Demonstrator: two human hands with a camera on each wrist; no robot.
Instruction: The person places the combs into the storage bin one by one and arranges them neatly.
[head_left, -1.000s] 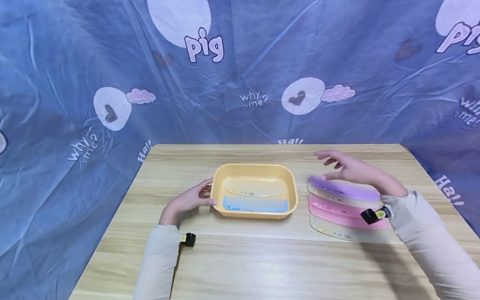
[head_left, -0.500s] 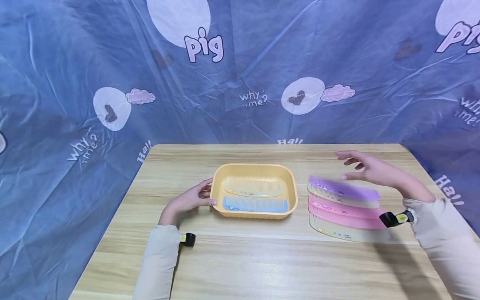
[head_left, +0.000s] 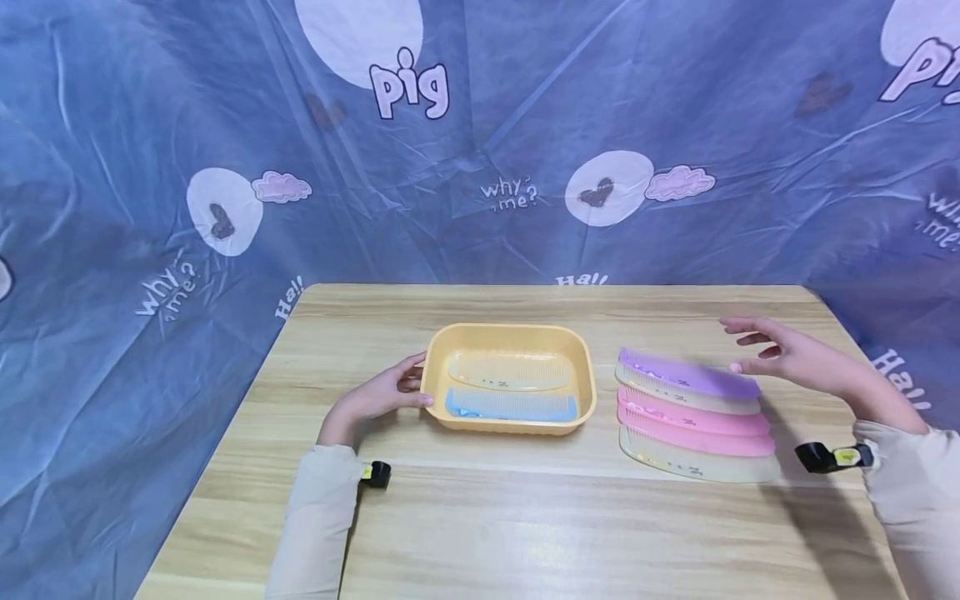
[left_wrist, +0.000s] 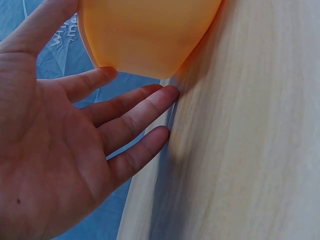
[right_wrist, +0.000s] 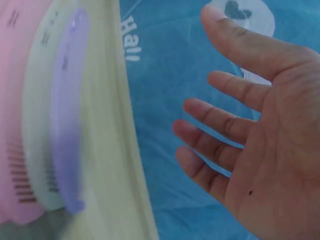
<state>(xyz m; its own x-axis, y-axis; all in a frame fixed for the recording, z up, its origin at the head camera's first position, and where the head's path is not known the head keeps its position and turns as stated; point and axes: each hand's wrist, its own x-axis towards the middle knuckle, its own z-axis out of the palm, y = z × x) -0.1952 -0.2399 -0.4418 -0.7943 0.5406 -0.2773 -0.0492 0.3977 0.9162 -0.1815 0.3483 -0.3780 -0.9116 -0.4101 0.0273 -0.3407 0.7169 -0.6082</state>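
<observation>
At the left end of a yellow plastic basin, my left hand rests its fingertips against the wall, fingers mostly straight. In the left wrist view the index fingertip touches the basin's edge. Inside lie a cream comb and, nearer me, a blue comb. My right hand hovers with loosely bent fingers, holding nothing, just right of a row of overlapping combs. That row runs from a purple comb at the back, through cream and pink combs, to a cream comb in front.
The wood-grain table carries everything. Behind it hangs a blue printed cloth, which also covers the left and right sides. Black wrist cameras sit on both sleeves.
My right hand has moved right, away from over the purple comb, which is now in fuller view. My left hand and the basin stay in place; the head view has shifted slightly.
</observation>
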